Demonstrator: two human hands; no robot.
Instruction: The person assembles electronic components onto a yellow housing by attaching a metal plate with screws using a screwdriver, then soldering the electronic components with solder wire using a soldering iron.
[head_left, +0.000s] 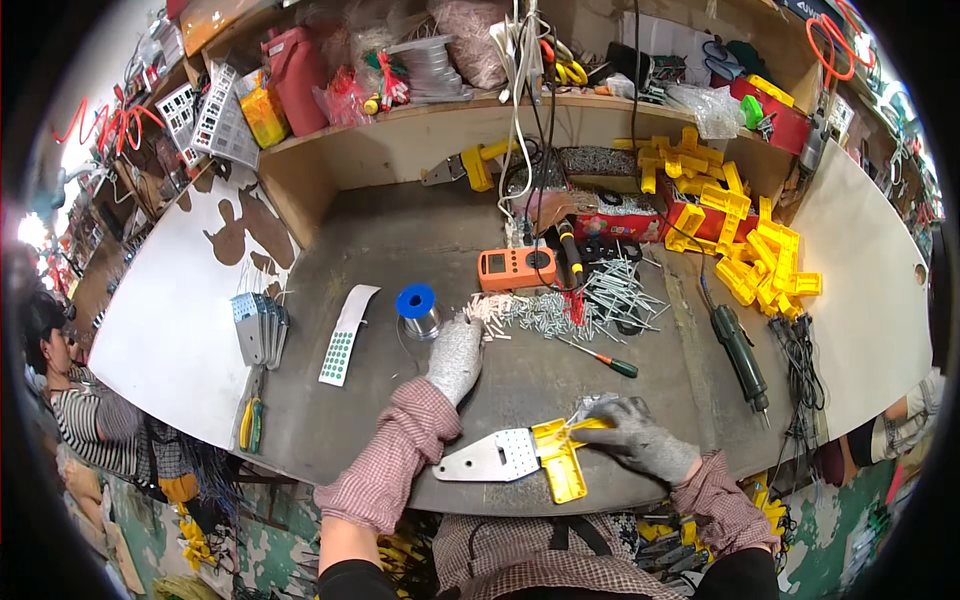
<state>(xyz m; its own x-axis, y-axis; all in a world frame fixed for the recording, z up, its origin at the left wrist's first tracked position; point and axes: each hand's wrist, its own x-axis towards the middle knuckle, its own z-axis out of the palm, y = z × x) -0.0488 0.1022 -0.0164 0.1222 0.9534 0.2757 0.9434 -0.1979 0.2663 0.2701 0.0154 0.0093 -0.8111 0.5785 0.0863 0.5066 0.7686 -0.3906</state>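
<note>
My right hand, in a grey glove, is closed around the right end of a yellow plastic housing near the bench's front edge. A flat tapered metal plate sticks out leftward from that housing. Under the right fingers some thin grey strands show, partly hidden. My left hand, gloved too, reaches to the left edge of a pile of small pinkish pieces; its fingers are bunched together, and whatever they pinch is hidden. Just left of it stands a solder wire spool with a blue flange.
Behind lie an orange meter and loose screws. A screwdriver, a green power screwdriver and yellow housings are to the right. Leftward are a sticker sheet, metal plates and pliers. A person sits far left.
</note>
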